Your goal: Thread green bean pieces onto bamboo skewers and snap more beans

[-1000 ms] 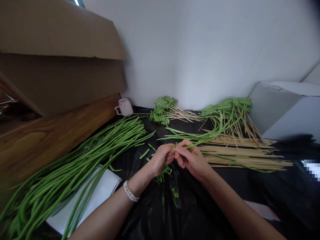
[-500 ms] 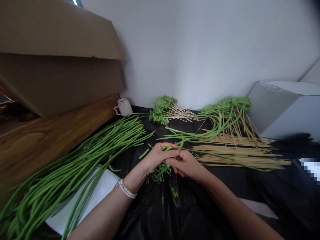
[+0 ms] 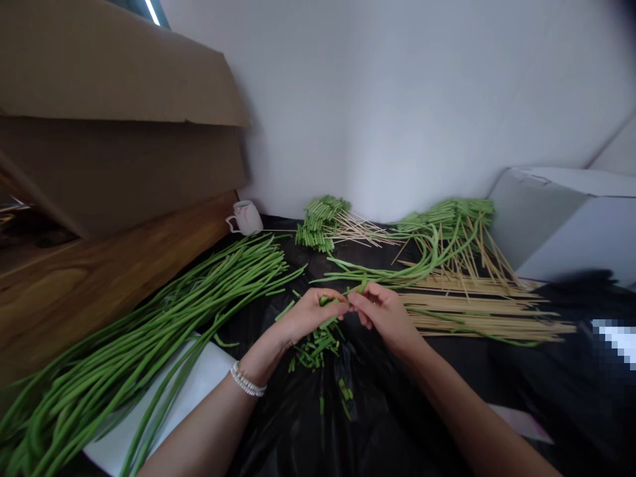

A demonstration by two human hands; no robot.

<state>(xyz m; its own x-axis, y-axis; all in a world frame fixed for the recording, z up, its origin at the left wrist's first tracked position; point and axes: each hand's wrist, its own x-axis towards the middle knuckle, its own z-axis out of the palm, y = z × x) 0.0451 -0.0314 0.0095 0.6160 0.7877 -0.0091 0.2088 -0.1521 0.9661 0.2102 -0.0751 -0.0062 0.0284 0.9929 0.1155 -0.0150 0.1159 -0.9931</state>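
My left hand (image 3: 318, 309) is closed around short pieces of garlic scape (image 3: 325, 300), whose green ends show above the fingers. Close beside it, my right hand (image 3: 383, 310) pinches a longer garlic scape (image 3: 362, 285) that passes between the two hands. Below them, cut garlic scape pieces (image 3: 314, 348) are heaped on black plastic sheeting (image 3: 298, 424). To the left lies a big bundle of long, uncut garlic scapes (image 3: 163, 324). Bamboo skewers (image 3: 487, 305) lie in rows to the right, with a few loose scapes (image 3: 397, 270) across them.
At the back are skewered scape pieces in two piles, a left pile (image 3: 318, 222) and a right pile (image 3: 447, 213). A white mug (image 3: 248, 218) stands near a wooden board (image 3: 149, 245). A cardboard box (image 3: 124, 79) rises at left, a white box (image 3: 561, 205) at right.
My right hand has moved a little to the right, widening the gap between my hands. The scape in its fingers has shifted with it. My left hand stays nearly in place.
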